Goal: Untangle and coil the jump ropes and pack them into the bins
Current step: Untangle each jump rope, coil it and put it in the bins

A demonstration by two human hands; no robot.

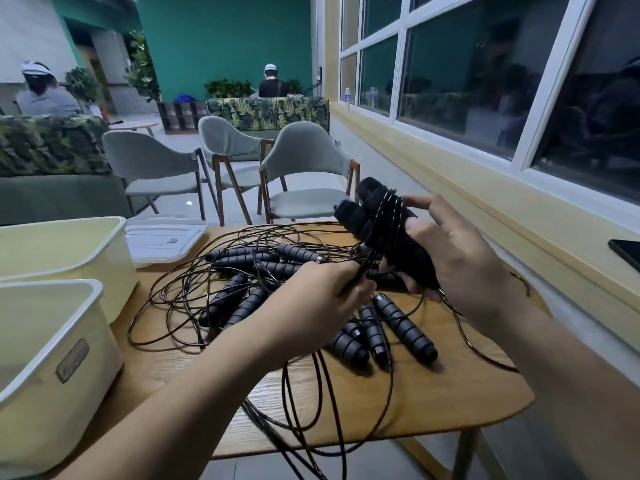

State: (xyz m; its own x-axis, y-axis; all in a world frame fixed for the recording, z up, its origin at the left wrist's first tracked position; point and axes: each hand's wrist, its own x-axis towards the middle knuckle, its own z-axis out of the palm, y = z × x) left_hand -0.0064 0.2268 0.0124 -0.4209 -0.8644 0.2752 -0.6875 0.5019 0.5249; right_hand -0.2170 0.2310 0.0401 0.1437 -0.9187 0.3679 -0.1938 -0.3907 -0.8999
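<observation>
A tangle of black jump ropes [249, 271] with ribbed black handles lies across the wooden table [450, 393]. My right hand [460, 265] grips two black foam handles [377, 223] held together above the pile, with thin cord wound several times round them. My left hand [329, 292] pinches the cord just below those handles. Cord loops hang off the table's front edge. Two cream bins stand at the left, the near bin [52, 368] and the far bin [69, 244]; nothing shows inside either.
A clear plastic lid [162, 237] lies behind the far bin. Grey chairs [304, 174] stand beyond the table. A yellow window sill [519, 220] runs along the right, with a dark phone [627, 251] on it. Two people sit far back.
</observation>
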